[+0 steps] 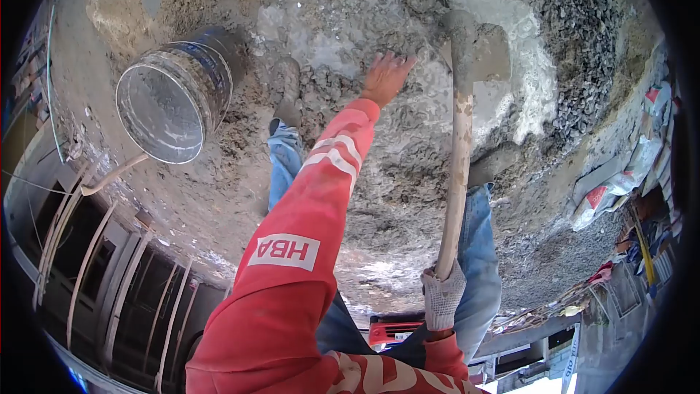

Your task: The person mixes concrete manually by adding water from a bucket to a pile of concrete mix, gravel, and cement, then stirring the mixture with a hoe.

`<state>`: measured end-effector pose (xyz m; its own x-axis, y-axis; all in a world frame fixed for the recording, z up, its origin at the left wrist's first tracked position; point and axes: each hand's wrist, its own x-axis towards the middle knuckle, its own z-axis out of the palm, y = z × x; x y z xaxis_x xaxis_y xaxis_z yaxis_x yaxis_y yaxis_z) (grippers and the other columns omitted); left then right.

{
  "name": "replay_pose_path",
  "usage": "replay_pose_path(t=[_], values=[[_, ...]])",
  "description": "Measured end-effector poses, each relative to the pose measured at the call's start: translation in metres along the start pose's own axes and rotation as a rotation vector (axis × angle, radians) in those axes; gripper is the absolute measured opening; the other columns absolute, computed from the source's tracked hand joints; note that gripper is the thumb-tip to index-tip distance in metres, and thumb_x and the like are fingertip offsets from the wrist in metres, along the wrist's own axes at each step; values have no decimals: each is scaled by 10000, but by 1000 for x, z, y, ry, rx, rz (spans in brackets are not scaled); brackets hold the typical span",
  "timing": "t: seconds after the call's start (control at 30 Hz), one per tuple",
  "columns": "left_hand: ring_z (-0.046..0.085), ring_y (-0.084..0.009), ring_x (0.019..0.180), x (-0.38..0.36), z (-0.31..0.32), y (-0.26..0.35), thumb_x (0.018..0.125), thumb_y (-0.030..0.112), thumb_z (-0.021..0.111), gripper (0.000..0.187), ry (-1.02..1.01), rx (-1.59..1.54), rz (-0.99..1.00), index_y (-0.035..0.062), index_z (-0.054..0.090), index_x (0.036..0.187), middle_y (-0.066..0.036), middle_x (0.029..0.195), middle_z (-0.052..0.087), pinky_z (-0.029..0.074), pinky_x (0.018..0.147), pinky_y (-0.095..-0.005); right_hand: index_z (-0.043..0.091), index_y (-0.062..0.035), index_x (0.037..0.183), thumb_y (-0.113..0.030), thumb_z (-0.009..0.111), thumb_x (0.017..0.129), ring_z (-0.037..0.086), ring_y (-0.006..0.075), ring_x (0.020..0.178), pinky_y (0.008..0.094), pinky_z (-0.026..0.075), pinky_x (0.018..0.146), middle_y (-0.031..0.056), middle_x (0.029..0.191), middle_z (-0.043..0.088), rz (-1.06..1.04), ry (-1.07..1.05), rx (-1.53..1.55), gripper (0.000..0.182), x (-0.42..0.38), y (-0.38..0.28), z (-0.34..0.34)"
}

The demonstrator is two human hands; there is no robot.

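Note:
My left hand (389,77), bare, is stretched out over the wet grey mix (343,51) on the ground. Its fingers are apart and hold nothing. In a light knitted glove, my right hand (443,296) is wrapped round the lower end of a long wooden handle. The handle belongs to a hoe (459,168) whose mud-caked head (487,52) rests in the mix, away from me. Left of my outstretched arm, a dirty bucket (162,102) lies tipped with its open mouth toward me; its inside shows wet residue.
My boots stand in the mix, the left boot (286,87) further forward. A gravel pile (576,44) spreads at the right. White and red sacks (616,186) lie along the right edge. A wooden handle (113,175) sticks out near the bucket, with upright poles (127,292) at lower left.

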<state>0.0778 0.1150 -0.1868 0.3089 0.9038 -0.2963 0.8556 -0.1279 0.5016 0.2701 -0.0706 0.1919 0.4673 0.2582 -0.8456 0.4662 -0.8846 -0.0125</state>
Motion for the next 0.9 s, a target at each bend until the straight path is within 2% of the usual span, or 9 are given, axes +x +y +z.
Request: replay_pose_path(t=[0.17,0.27,0.3,0.4,0.43,0.6,0.67,0.77,0.9], values=[[546,-384,1118,-6,-22,4,823,15,533,510,-14,80,-52,129,464,1315,-190,1118,624,413,969,-458,497,-33,937,31,611,734,483,100,426,235,372,358,15,633,503,148,-154,369,241,-16,-7,-2],[608,-366,971,-15,-114,-10,771,9,645,500,505,-410,-233,98,489,1238,-207,1021,631,455,822,-467,484,-31,931,37,609,730,478,105,411,242,360,336,23,631,511,226,-159,367,246,-27,-14,-5],[612,-352,965,-14,-176,-21,772,-7,667,566,688,-465,-544,78,430,1279,-206,1016,633,443,839,-457,488,-29,895,28,623,727,471,105,392,244,349,324,25,599,503,214,-146,378,224,-30,-13,-5],[554,-321,1120,-35,-348,-50,778,145,740,757,1153,-73,-577,12,300,1379,-256,1208,546,418,953,-405,488,-32,852,15,635,726,475,104,389,237,358,329,23,565,494,49,-119,110,199,-26,37,9],[537,-328,1146,-51,-366,-69,765,170,754,791,1054,-135,-635,19,295,1392,-260,1244,517,412,970,-406,528,11,792,-123,694,654,523,188,465,342,426,451,96,568,521,52,-80,49,254,-30,24,10],[460,-337,1233,-54,-369,-24,753,318,771,912,274,-902,-766,6,258,1438,-271,1326,456,423,973,-437,544,12,879,-146,691,652,570,279,601,384,465,575,136,657,557,-319,-141,26,313,-42,-38,38],[569,-334,1091,-29,-335,-5,747,289,772,848,132,-1073,-823,-3,310,1396,-270,1317,461,495,873,-425,539,13,944,-178,686,673,577,348,664,423,472,620,174,737,581,-544,-144,-83,363,-35,-89,57],[629,-306,986,16,-332,1,768,198,746,744,305,-1147,-923,-94,331,1312,-255,1167,566,506,857,-388,515,42,1149,-257,687,720,589,405,850,468,480,757,238,930,594,-715,-265,-170,550,11,-185,98],[644,-384,928,63,-304,-92,735,110,686,497,635,-652,-941,-83,463,1134,-263,988,627,509,855,-436,543,23,1135,-376,700,743,584,410,944,458,474,833,245,1009,611,-1062,-156,-247,581,111,-261,152]])
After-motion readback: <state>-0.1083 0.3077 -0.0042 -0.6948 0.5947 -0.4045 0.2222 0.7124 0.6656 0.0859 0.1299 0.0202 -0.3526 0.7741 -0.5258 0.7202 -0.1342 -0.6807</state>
